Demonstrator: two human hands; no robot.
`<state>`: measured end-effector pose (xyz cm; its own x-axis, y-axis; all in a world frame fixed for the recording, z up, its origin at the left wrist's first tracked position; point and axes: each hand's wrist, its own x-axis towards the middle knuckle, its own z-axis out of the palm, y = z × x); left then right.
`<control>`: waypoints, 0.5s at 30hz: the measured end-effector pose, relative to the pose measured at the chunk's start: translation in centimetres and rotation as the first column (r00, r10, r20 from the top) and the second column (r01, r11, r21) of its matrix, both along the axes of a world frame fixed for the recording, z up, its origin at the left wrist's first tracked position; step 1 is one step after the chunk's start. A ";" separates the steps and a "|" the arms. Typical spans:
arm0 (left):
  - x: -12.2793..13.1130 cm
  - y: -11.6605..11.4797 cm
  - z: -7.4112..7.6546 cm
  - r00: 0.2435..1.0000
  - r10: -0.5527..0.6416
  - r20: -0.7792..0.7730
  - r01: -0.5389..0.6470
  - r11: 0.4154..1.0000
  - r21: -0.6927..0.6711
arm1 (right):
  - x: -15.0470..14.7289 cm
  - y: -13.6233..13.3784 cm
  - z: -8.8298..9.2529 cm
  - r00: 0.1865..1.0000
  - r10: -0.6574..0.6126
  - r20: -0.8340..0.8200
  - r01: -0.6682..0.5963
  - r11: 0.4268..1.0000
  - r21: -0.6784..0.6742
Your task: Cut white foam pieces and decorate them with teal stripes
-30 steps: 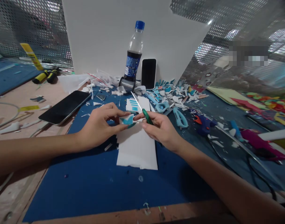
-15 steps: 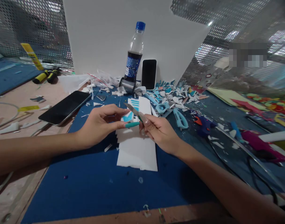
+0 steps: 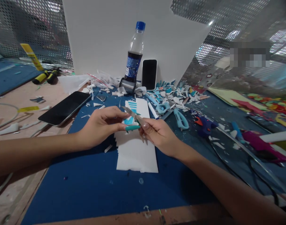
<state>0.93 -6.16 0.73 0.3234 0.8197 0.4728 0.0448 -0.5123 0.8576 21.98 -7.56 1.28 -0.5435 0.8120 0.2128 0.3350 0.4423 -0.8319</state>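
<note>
My left hand (image 3: 102,126) is closed in a pinch on a small teal pointed piece (image 3: 132,127), held above a white sheet. My right hand (image 3: 160,136) grips a knife whose thin grey blade (image 3: 128,110) points up and left, close against the teal piece. Fingers cover most of the knife's handle. Below both hands lies the white sheet (image 3: 137,156), creased and ragged along its left side. Blue stripes (image 3: 132,105) show near its far end. What the teal piece is made of, I cannot tell.
A cola bottle (image 3: 133,59) stands in a dark spool (image 3: 127,85), beside an upright phone (image 3: 149,75). Another phone (image 3: 64,107) lies left. Blue-handled scissors (image 3: 181,120), white and blue scraps (image 3: 178,93), a dark blue glue gun (image 3: 205,126) and a magenta one (image 3: 262,143) lie right.
The knife blade has shifted slightly left and down along the teal piece. The white sheet's far end has swung a little left, and a white pen-like stick now shows beside it.
</note>
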 end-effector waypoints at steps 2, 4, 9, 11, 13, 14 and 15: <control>-0.1 0.0 -0.1 1.000 -0.009 0.016 0.009 1.000 -0.002 | 0.0 -0.1 0.0 1.000 0.001 -0.012 -0.001 1.000 -0.010; -0.2 0.1 -0.2 0.999 -0.014 0.051 0.014 1.000 0.002 | 0.0 -0.1 0.1 1.000 0.003 -0.013 -0.003 1.000 -0.010; -0.1 0.2 -0.4 0.996 -0.029 0.079 0.030 1.000 -0.004 | 0.0 -0.2 0.1 1.000 0.012 -0.004 -0.012 1.000 -0.001; 0.0 0.2 -0.5 0.995 -0.061 0.079 0.063 0.998 -0.018 | 0.0 -0.2 0.1 1.000 0.031 -0.007 -0.031 1.000 -0.002; 0.1 0.2 -0.5 0.991 -0.089 0.095 0.092 0.995 -0.031 | -0.1 -0.2 0.0 0.999 0.048 -0.018 -0.049 0.999 -0.021; 0.1 0.2 -0.5 0.990 -0.094 0.105 0.098 0.994 -0.039 | -0.1 -0.2 0.0 0.998 0.053 -0.031 -0.055 0.998 -0.037; 0.1 0.2 -0.4 0.989 -0.093 0.114 0.098 0.994 -0.045 | -0.1 -0.3 0.0 0.997 0.055 -0.048 -0.058 0.997 -0.053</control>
